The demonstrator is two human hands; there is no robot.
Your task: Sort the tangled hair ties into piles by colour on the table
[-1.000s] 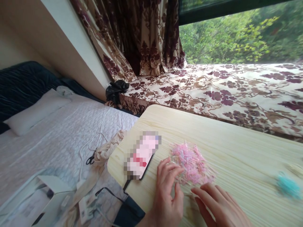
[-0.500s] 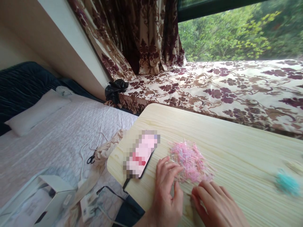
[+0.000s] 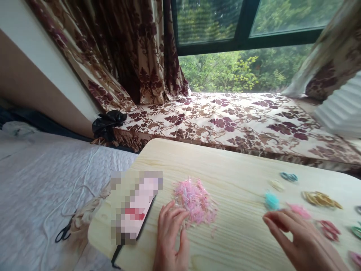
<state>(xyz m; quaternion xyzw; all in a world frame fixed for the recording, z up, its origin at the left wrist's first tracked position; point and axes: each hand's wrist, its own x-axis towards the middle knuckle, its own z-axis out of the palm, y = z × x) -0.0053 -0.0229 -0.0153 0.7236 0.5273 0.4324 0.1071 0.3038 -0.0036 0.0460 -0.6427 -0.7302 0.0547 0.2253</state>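
Observation:
A loose pile of thin pink and lilac bands (image 3: pixel 194 201) lies on the pale wooden table (image 3: pixel 239 165). My left hand (image 3: pixel 172 237) rests at the pile's lower left edge, fingers loosely bent and thumb apart, with nothing seen in it. Off to the right, my right hand (image 3: pixel 301 235) hovers near a small turquoise heap (image 3: pixel 272 200) and a pink heap (image 3: pixel 299 210). Its thumb and index fingertips come together in a pinch; whatever lies between them is too small to make out. Red bands (image 3: pixel 329 230) lie beside that hand.
Left of the pile is a pixelated phone-like object (image 3: pixel 141 210) with a dark strap. Golden bands (image 3: pixel 321 199), a cream heap (image 3: pixel 276 184), blue bands (image 3: pixel 289 176) and green bands (image 3: pixel 357 230) lie rightward. A bed (image 3: pixel 56 169) and a floral window seat (image 3: pixel 225 122) border the table.
My right hand has moved from beside the pink pile toward the small heaps on the right. My left hand stays by the pile. The view has swung right, bringing more heaps into sight.

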